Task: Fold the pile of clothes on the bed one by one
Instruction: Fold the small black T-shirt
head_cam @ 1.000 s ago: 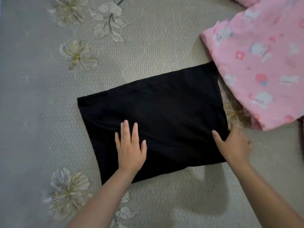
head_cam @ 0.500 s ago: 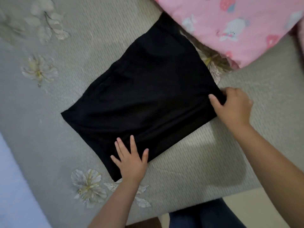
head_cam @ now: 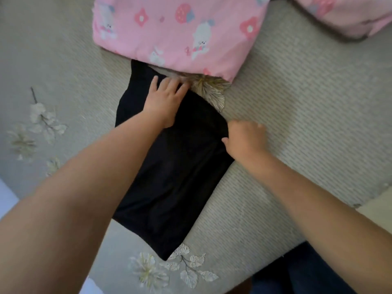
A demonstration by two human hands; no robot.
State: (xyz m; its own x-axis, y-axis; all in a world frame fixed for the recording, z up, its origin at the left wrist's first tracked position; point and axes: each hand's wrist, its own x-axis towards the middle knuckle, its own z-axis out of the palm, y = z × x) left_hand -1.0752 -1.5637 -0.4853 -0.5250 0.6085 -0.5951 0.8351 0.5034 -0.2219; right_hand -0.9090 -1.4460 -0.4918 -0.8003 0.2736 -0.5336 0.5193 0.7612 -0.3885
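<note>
A black folded garment (head_cam: 174, 187) lies flat on the grey flowered bedspread (head_cam: 297, 107), its long side running away from me. My left hand (head_cam: 164, 100) lies on its far end, fingers spread and straight, fingertips near the pink quilt's edge. At the garment's right edge, my right hand (head_cam: 244, 141) has its thumb on top of the cloth and its fingers curled at or under the edge, pinching it. The garment's far tip slips beneath the quilt.
A pink quilt (head_cam: 176, 32) printed with bunnies and strawberries lies at the top, over the garment's far end. A second pink piece (head_cam: 347, 13) sits at the top right. The bed's edge runs along the lower right, with my dark trousers (head_cam: 307, 272) below it.
The view has swung so the garment now points away from me. My left hand moved from the near edge up to the far end. My right hand stays at the same side edge.
</note>
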